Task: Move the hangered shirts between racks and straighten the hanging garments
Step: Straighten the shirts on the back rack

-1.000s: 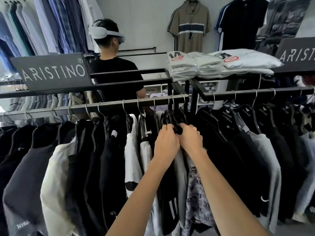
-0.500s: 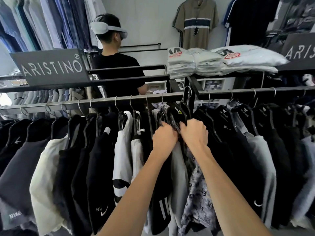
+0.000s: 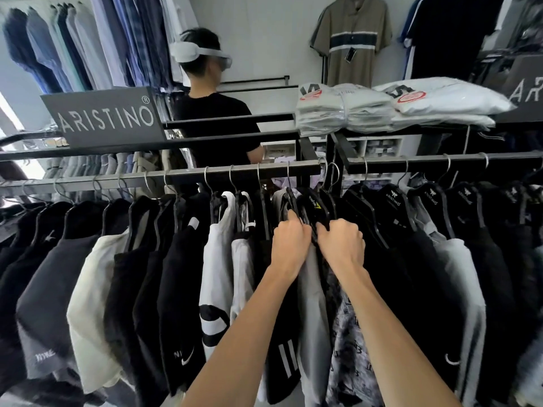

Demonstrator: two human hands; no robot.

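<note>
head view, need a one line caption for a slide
Both hands, left and right, grip black hangers where two clothing racks meet.

Shop interior, plain white back wall [image 3: 264, 33]. Dark "ARISTINO" sign [image 3: 105, 118] on a black upper shelf frame [image 3: 229, 120]. Folded bagged garments [image 3: 346, 110] stacked on the shelf. Person in headset [image 3: 211, 118] stands behind. Bright daylight far left.

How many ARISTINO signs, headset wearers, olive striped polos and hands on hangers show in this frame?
ARISTINO signs: 2
Person in a headset: 1
Olive striped polo: 1
Hands gripping the hangers: 2, left hand and right hand
Total: 6
</note>
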